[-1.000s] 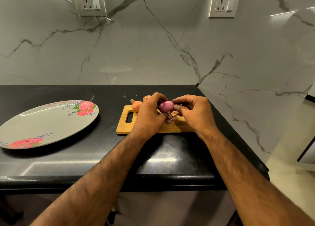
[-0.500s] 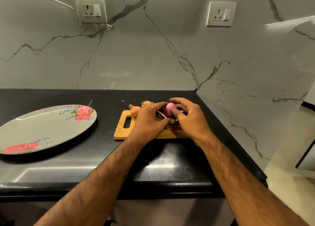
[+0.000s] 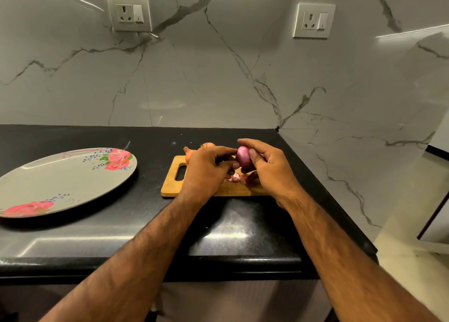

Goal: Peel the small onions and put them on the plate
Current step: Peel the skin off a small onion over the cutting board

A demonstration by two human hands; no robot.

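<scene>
Purple onion point(image 3: 243, 156) held above the board point(image 3: 216, 191) so that skin scraps point(image 3: 234, 177) drop onto it. Right hand point(image 3: 271, 169) curls round the onion to steady it; left hand point(image 3: 209, 171) pinches its side, apparently to strip skin. Plate point(image 3: 60, 180) lies well apart, leftward, on the bench point(image 3: 145, 224).

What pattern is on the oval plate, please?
Pink-red roses on the grey oval plate, clearest in the head view.
</scene>
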